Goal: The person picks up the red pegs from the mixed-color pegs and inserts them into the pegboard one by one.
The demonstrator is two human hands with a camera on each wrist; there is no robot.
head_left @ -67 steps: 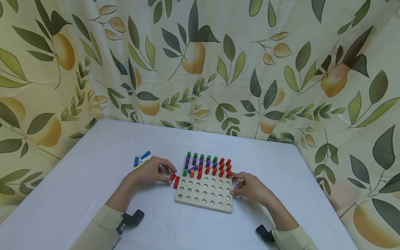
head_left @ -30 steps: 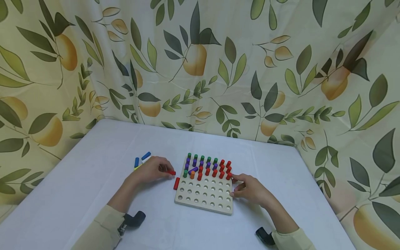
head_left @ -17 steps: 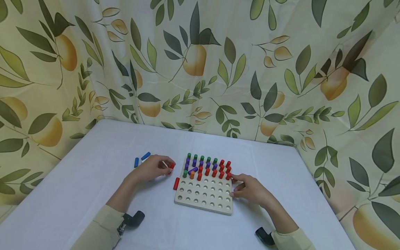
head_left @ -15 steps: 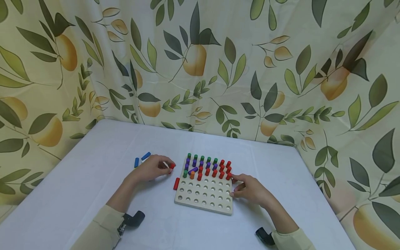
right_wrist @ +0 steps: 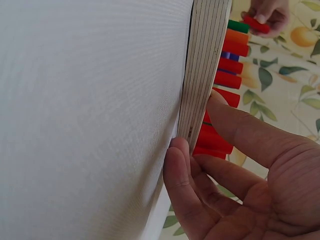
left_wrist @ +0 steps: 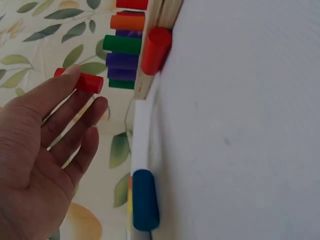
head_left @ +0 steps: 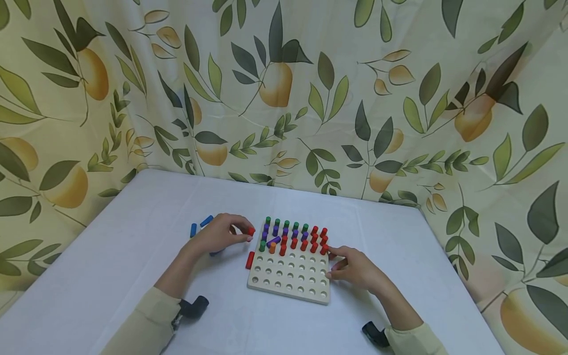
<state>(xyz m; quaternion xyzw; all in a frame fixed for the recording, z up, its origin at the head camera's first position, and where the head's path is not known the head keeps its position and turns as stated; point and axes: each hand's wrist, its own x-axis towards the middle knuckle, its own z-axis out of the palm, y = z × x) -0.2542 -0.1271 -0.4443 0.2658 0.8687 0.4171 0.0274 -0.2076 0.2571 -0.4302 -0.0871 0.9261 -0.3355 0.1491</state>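
My left hand [head_left: 219, 231] pinches a red peg [head_left: 251, 231] between thumb and fingertips, just off the far left side of the wooden pegboard [head_left: 284, 279]. In the left wrist view that red peg [left_wrist: 92, 83] sticks out past the thumb, clear of the board. My right hand [head_left: 357, 266] holds the board's right edge, thumb and fingers on it in the right wrist view. Green, purple, red and one orange peg [head_left: 272, 248] fill the board's far rows. A purple peg [head_left: 273, 241] lies tilted across the standing ones. The near rows show bare holes.
Against the board's left edge lies a loose red peg [head_left: 250, 260]. Blue pegs [head_left: 206, 220] lie farther left, partly behind my left hand; something blue [head_left: 216, 253] shows below it. A white cloth [head_left: 146, 246] covers the table, with a leaf-patterned curtain [head_left: 284, 123] behind.
My left hand has picked up one of two red pegs beside the board, turned it upright and carried it slightly away and right. My right hand has stayed at the board's edge.
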